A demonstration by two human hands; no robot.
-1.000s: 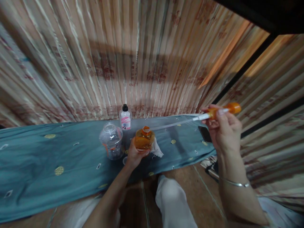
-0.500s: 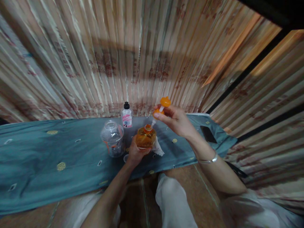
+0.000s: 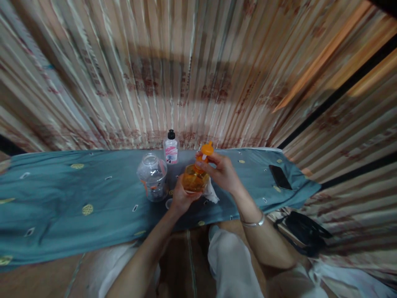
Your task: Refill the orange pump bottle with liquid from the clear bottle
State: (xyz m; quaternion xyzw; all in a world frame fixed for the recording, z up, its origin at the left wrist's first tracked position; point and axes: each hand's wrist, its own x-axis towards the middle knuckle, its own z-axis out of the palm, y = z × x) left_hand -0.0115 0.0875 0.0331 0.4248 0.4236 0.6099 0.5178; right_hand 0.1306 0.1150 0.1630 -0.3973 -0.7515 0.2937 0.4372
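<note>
Low over the cloth, my left hand (image 3: 182, 196) is wrapped round the lower side of an amber see-through bottle (image 3: 195, 181). My right hand (image 3: 223, 170) pinches an orange pump top (image 3: 206, 150) by its collar at the bottle's mouth. The pump's tube no longer shows outside the bottle. Whether the collar is seated on the neck I cannot tell, as fingers cover it. A white tissue (image 3: 211, 193) lies just right of the bottle. Left of my hands stands a clear wide plastic jar (image 3: 151, 176), and a small round clear lid (image 3: 169, 203) lies by my left wrist.
A clear bottle with a black cap and pink label (image 3: 171, 149) stands behind the jar. On the right of the blue-green tablecloth (image 3: 105, 198) lies a dark phone (image 3: 280, 177). Pleated curtains (image 3: 161, 82) hang behind. A black bag (image 3: 305, 231) rests at lower right.
My right hand has brought the pump top down to the bottle's mouth, and its tube has gone inside. My left hand keeps its hold on the bottle. The view has shifted slightly.
</note>
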